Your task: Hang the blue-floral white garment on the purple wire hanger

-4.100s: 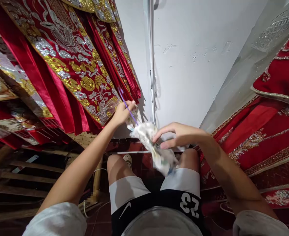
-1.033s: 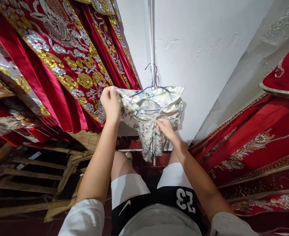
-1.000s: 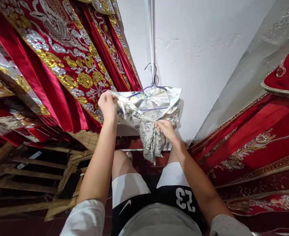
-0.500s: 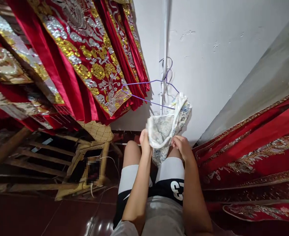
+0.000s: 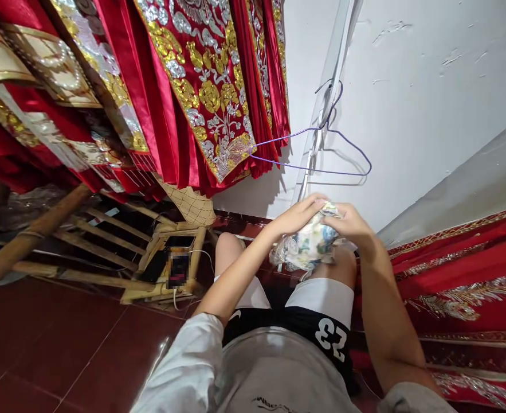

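A small pale floral cloth (image 5: pixel 308 248) is bunched between both my hands above my knees. My left hand (image 5: pixel 298 214) grips its upper left side, and my right hand (image 5: pixel 352 225) grips the upper right. Above them a bare purple wire hanger (image 5: pixel 321 150) hangs by its hook on a white pipe (image 5: pixel 326 103) that runs down the wall. Nothing is on the hanger.
Red robes with gold and silver embroidery (image 5: pixel 201 86) hang at the left. More red embroidered cloth (image 5: pixel 459 281) lies at the right. A bamboo rack (image 5: pixel 106 241) stands on the dark red tiled floor (image 5: pixel 42 344), with a phone on a cord (image 5: pixel 177 267) on its frame.
The cloth was spread on the hanger; it has come off and is now balled up in both hands lower down. The hanger hangs bare. My view has swung to the left.
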`<state>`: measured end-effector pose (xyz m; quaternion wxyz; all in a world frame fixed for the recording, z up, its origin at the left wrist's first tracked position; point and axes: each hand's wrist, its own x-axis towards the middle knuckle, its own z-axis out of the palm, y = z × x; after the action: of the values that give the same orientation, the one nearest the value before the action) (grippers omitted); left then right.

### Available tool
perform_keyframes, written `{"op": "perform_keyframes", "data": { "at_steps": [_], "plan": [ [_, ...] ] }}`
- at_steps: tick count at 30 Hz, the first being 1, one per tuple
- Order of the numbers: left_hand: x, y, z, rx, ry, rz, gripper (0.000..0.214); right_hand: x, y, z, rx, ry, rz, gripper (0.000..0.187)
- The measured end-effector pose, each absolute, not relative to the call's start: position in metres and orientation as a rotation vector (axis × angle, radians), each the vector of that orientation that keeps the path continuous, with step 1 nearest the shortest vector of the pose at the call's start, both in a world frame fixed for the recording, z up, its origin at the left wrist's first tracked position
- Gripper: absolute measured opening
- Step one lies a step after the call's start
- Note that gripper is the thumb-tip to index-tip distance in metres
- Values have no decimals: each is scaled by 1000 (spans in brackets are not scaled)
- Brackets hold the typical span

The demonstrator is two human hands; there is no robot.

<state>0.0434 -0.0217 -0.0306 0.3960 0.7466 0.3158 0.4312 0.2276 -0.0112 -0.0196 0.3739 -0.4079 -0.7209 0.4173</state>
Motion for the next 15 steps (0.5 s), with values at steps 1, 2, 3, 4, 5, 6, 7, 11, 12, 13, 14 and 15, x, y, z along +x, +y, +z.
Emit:
{"op": "perform_keyframes", "data": {
  "at_steps": [1, 2, 3, 4, 5, 6, 7, 11, 12, 13, 14, 15],
  "plan": [
    [36, -22, -37, 1908, 814, 946, 55, 234, -5, -14, -1037, -1871, 998, 15],
    [29, -22, -44, 1932, 843, 824, 56, 238, 2, -9, -1029, -1875, 900, 12],
    [21, -23, -49, 1962, 892, 740, 57, 241, 11, -5, -1020, -1858, 783, 10],
    [12, -25, -54, 1998, 953, 683, 56, 241, 22, -4, -1011, -1823, 664, 16],
    [4, -26, -56, 2036, 1020, 654, 56, 239, 35, -5, -1004, -1783, 567, 29],
    [-5, -27, -58, 2067, 1081, 642, 55, 235, 50, -7, -1000, -1752, 509, 43],
    [-13, -28, -57, 2090, 1127, 627, 55, 229, 65, -11, -1003, -1737, 491, 55],
    [-40, -28, -49, 2146, 1254, 395, 56, 203, 113, -34, -1078, -1858, 623, 67],
    [-46, -27, -46, 2162, 1313, 292, 55, 198, 118, -39, -1100, -1891, 640, 64],
    [-52, -27, -44, 2178, 1392, 174, 54, 195, 119, -43, -1122, -1917, 639, 59],
    [-58, -26, -43, 2186, 1483, 47, 53, 194, 116, -47, -1141, -1934, 623, 53],
    [-64, -25, -41, 2182, 1582, -84, 50, 195, 111, -49, -1156, -1943, 592, 48]
  ]
}}
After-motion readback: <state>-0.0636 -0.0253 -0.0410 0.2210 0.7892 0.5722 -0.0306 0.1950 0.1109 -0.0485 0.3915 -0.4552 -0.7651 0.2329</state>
